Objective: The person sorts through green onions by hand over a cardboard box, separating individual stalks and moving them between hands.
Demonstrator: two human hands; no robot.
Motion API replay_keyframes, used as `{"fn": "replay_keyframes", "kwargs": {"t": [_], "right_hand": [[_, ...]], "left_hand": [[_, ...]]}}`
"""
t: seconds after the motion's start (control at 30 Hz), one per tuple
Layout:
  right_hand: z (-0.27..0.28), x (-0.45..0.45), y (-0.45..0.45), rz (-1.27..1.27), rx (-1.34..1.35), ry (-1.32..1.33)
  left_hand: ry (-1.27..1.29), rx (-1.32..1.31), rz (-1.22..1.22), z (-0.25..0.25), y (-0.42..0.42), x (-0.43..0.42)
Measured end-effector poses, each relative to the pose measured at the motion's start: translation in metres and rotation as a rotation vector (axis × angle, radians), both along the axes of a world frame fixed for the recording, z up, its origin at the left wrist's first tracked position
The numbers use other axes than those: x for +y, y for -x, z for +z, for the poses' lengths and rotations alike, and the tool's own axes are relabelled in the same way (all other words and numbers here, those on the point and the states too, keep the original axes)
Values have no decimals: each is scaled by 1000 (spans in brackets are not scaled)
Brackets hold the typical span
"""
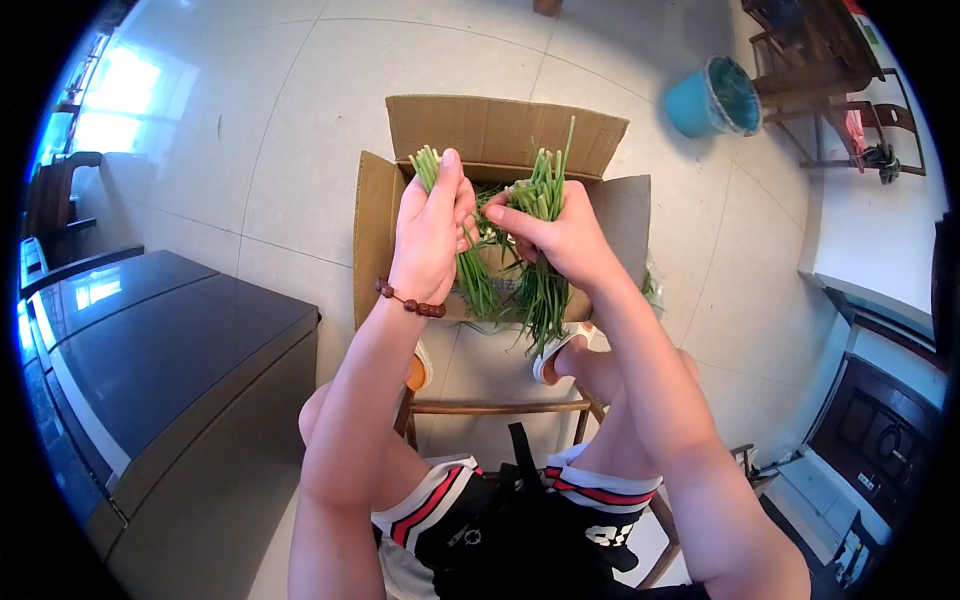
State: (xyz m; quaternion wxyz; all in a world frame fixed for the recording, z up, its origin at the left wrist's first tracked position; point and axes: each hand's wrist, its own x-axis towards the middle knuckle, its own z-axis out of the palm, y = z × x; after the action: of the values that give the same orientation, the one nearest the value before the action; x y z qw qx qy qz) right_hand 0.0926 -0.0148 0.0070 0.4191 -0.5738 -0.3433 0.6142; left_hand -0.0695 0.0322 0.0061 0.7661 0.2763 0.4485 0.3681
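Observation:
My left hand [432,228] is closed around a bunch of chives [475,285], long thin green stalks with pale cut ends up by the thumb and darker leaves hanging below. A thicker bunch of chives [543,300] is gripped in my right hand [565,235], its stalk ends sticking up unevenly, one well above the others. Both hands are over an open cardboard box [500,128] with its flaps spread. Between the hands, more green pieces show inside the box, partly hidden by my hands. The two bunches are apart, side by side.
A dark glossy cabinet [190,370] stands at the left. A blue bucket with a plastic liner [690,105] is at the upper right, beside a wooden chair [820,60]. The box rests on pale floor tiles [330,100] before my feet. A wooden rung [500,407] crosses near my legs.

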Motion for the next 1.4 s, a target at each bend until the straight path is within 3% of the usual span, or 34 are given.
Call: {"fn": "replay_keyframes", "kwargs": {"t": [0.07,0.2,0.27,0.33,0.43,0.57,0.67,0.73,0.93,1.07,1.13,1.17,1.4], "right_hand": [[3,-1,-3,8,-14,-15],[23,-16,-16,-88,-1,-44],[42,-29,-17,-141,11,-71],[56,-48,-18,-215,51,-78],[90,-83,-13,-230,73,-87],[132,-128,-7,-248,154,-138],[160,-162,4,-261,212,-193],[179,-183,13,-209,167,-216],[206,-229,35,-167,141,-366],[213,-245,53,-165,-116,-384],[217,-250,66,-240,-342,-590],[220,-257,66,-181,-370,-474],[233,-271,80,-204,-452,-630]], "left_hand": [[-48,19,-124,5,2,2],[-210,173,-123,14,3,5],[-473,412,-99,12,10,7],[-589,309,-12,18,10,0],[-348,-63,26,44,25,-25],[-253,-163,-10,89,38,-70],[-291,-138,-68,137,39,-116],[-495,138,-94,175,30,-153],[-784,210,-224,234,30,-220],[-869,214,-122,261,37,-243],[-881,222,-70,269,46,-249],[-892,248,-89,273,51,-250],[-938,364,-233,281,73,-267]]}}
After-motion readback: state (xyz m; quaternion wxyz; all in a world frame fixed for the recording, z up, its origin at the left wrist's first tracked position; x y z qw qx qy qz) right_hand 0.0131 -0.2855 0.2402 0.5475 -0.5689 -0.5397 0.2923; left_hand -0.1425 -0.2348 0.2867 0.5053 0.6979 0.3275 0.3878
